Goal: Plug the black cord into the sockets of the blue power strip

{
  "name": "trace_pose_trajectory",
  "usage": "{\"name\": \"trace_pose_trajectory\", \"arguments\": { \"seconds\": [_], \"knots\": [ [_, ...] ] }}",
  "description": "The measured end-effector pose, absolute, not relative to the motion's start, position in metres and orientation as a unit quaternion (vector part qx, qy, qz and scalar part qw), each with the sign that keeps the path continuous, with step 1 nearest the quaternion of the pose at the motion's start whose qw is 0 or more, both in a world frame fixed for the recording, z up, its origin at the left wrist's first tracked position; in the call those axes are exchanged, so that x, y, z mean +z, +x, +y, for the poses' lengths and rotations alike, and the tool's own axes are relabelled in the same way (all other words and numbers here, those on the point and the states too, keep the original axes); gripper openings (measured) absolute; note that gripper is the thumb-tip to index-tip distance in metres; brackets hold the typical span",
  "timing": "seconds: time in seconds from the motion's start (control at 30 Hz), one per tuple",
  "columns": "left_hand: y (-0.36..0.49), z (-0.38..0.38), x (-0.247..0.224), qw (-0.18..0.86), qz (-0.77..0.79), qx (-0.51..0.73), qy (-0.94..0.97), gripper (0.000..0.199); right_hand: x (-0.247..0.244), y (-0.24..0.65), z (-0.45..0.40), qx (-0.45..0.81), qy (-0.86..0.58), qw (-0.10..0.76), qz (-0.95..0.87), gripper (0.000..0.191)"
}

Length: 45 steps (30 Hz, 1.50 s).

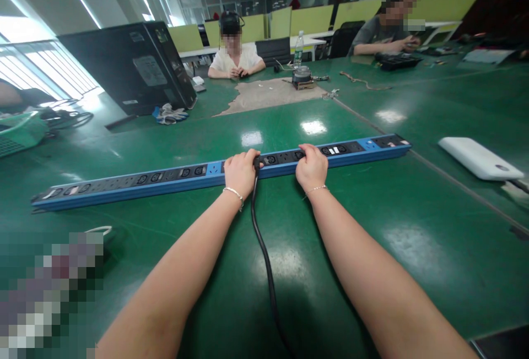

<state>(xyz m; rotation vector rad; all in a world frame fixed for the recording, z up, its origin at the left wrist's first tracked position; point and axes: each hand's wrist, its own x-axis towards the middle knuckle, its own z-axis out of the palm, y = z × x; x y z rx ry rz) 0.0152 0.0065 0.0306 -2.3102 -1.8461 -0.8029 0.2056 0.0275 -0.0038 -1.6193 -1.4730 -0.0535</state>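
A long blue power strip (pixel 276 170) with black sockets lies slantwise across the green table in front of me. My left hand (pixel 239 174) is closed at its middle, with the fingers round the black plug (pixel 257 164) of a power cord. The plug stands at the socket face; how deep it sits, I cannot tell. From it the black cord (pixel 266 254) runs down toward me between my forearms. Further right, my right hand (pixel 312 167) grips the strip, its thumb side on the near edge and curled fingers over the sockets.
A black computer case (pixel 124 67) stands at the back left, with gloves (pixel 169 114) beside it. A green basket (pixel 22 130) is at far left, a white power bank (pixel 479 158) at right. Two people sit across the table, near a water bottle (pixel 298 49) and a round device (pixel 301 75).
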Motion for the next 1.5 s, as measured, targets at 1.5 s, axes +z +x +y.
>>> {"name": "trace_pose_trajectory", "arguments": {
  "seconds": [1.5],
  "knots": [
    [0.155,0.036,0.050,-0.009,-0.561,-0.232,-0.795,0.031,-0.001,0.273,0.027,-0.021,-0.669,0.421,-0.612,0.045]
  ]
}}
